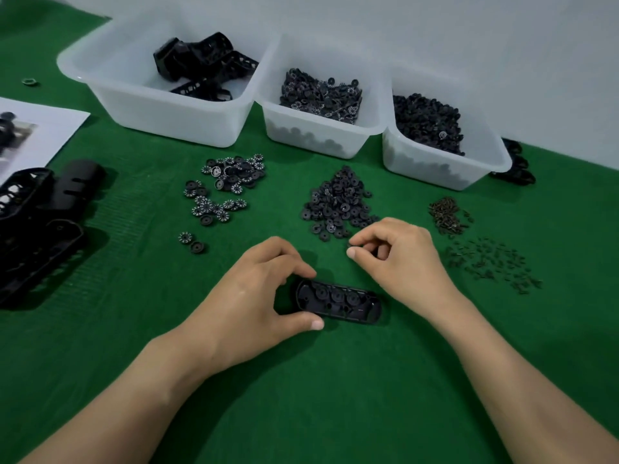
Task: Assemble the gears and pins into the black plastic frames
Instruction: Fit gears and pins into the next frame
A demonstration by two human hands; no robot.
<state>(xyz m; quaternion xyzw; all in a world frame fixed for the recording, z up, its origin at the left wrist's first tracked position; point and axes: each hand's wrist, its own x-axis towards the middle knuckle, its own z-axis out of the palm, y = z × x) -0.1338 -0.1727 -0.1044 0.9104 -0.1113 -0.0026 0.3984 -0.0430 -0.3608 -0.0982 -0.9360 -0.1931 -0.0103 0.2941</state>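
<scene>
green cloth tabletop (318, 403), pale wall (435, 35), left hand (248, 296) holding black frame (338, 301)

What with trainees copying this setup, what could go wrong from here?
The left hand grips the black frame only at its left end; pressing parts in at the far end might tip it and unseat the seated gears. The right hand, beside the loose gear pile, could scatter it.
</scene>
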